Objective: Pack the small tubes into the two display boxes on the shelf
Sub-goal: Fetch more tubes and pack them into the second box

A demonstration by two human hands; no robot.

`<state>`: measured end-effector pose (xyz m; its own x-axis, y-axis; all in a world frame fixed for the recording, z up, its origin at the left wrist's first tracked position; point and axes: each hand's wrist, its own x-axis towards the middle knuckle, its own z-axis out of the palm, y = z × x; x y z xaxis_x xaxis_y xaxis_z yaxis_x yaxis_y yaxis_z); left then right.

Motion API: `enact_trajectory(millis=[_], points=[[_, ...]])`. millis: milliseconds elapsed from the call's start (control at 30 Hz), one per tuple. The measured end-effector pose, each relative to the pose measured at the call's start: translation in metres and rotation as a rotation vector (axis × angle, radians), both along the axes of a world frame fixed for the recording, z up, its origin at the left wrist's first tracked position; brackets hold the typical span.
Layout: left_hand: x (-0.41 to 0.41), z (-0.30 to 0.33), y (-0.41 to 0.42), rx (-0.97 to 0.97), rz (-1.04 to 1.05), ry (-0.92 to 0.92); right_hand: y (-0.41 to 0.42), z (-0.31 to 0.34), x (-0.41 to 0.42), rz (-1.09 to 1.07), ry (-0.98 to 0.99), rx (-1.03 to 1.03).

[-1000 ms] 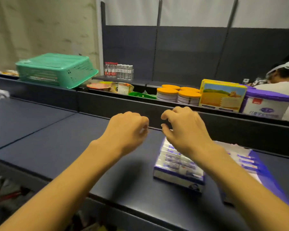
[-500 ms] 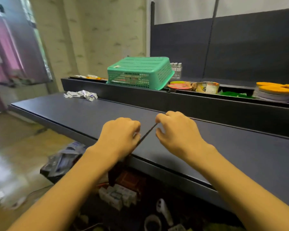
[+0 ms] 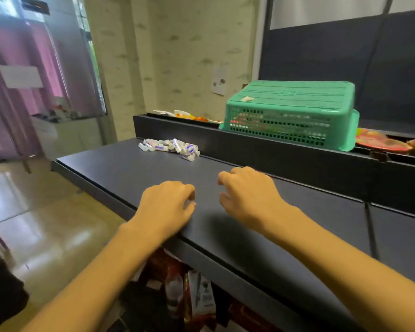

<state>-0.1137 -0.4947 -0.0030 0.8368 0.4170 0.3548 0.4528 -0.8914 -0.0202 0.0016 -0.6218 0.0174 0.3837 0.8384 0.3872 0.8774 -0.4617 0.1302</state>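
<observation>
The dark shelf (image 3: 134, 168) runs from near right to far left in front of you, with a raised back ledge behind it. On that ledge sits an upturned green basket (image 3: 290, 111), and some orange and red packets lie to either side of it. Neither display box shows in this view, so you will have to carry what you pick up out of frame, probably to the right.

Your left hand (image 3: 167, 207) hangs over the shelf's near edge, fingers loosely curled with nothing in them. Your right hand (image 3: 249, 195) hovers just beside it, farther in over the shelf, fingers likewise slack and empty.

The small tubes (image 3: 170, 147) lie in a loose heap at the far left of the shelf, up against the back ledge, well apart from both hands. They look white with purple print, though motion blur hides finer detail.

Expect them to be very light, smooth and prone to rolling or skidding on the slick shelf. Gather several at once by cupping the heap from both sides, or pinch single tubes across the middle of the body.
</observation>
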Motion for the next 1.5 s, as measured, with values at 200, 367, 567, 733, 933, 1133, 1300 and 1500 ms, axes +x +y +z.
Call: enact_trajectory(millis=[200,367,567,733,933,1133,1300,1500], points=[[0.010,-0.001,0.125,-0.034,-0.007,0.001,0.127,-0.001,0.015,0.009,0.032,-0.038],[0.023,-0.008,0.223,-0.062,-0.062,0.004,0.213,-0.011,0.025,-0.073,0.064,-0.039],[0.040,-0.017,0.349,-0.059,-0.181,-0.003,0.319,-0.029,0.029,-0.215,0.115,0.027],[0.062,-0.017,0.434,-0.100,-0.284,-0.002,0.390,-0.049,0.023,-0.327,0.264,0.184],[0.102,-0.013,0.477,-0.098,-0.400,-0.003,0.428,-0.061,0.035,-0.465,0.255,0.272],[0.132,-0.020,0.490,-0.055,-0.454,-0.028,0.466,-0.072,0.059,-0.518,0.194,0.350],[0.134,-0.032,0.496,-0.116,-0.473,-0.092,0.475,-0.076,0.071,-0.546,0.156,0.294],[0.135,-0.036,0.501,-0.139,-0.491,-0.148,0.475,-0.075,0.069,-0.551,0.178,0.290]])
